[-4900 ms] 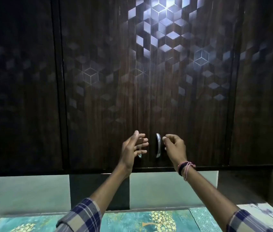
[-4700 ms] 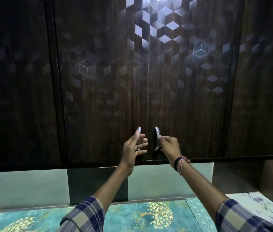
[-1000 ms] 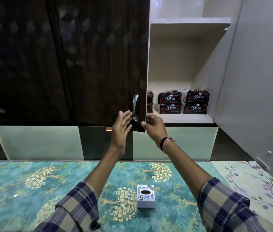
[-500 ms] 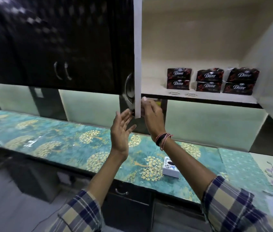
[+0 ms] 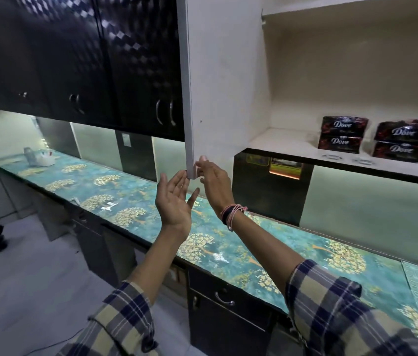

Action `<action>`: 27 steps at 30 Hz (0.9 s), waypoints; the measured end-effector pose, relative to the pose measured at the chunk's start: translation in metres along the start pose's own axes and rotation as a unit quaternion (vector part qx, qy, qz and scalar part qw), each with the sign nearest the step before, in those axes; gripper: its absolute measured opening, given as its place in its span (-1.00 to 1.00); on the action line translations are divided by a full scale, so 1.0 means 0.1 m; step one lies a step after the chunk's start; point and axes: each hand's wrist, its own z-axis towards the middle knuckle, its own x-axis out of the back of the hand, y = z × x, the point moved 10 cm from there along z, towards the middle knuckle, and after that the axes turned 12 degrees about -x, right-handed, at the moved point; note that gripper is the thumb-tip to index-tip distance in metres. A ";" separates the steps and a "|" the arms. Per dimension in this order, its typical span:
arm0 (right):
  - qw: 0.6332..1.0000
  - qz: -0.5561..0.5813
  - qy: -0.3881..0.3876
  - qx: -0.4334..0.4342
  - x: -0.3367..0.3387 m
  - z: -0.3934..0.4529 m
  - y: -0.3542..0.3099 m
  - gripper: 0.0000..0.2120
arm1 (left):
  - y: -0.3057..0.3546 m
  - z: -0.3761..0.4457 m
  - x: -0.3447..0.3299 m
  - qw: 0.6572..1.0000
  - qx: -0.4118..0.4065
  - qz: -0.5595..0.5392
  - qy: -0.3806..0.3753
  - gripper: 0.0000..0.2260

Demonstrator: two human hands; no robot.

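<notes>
Door (image 5: 224, 83) swung wider; R hand (image 5: 214, 187) grips corner.

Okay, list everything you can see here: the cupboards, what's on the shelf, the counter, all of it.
open cupboard door: one, white inner face, centre
shelf: one, white, inside the open cupboard
Dove packs: four in full view in two stacks, dark red-black, on the shelf; more cut off at the right edge
closed cupboard doors: several, dark with metal handles, left of the open one
countertop: one, teal with gold trees, below the cupboards
white object: one, countertop's far left end, too blurred to name
lower cupboards: dark, under the countertop
wristbands: black and pink, right wrist
left hand: open, beside the door's bottom corner
right hand: pinches that corner
</notes>
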 end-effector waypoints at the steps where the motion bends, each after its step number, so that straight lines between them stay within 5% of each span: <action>1: 1.000 -0.002 -0.007 -0.001 -0.07 0.03 0.00 -0.48 | 0.02 0.06 0.03 1.000 -0.001 0.000 0.005 -0.42; 15: 0.998 0.032 -0.049 -0.032 -0.14 0.25 0.13 -0.53 | -0.16 0.19 0.30 0.998 0.006 -0.014 0.065 -0.43; 20: 0.996 0.049 -0.016 -0.066 0.45 0.23 0.28 -0.47 | -0.69 -0.19 0.10 0.993 0.083 -0.019 0.078 -0.44; 27: 0.991 0.054 0.089 -0.080 1.89 0.15 0.38 -0.43 | -1.39 -0.54 -1.11 0.986 0.153 -0.048 -0.037 -0.43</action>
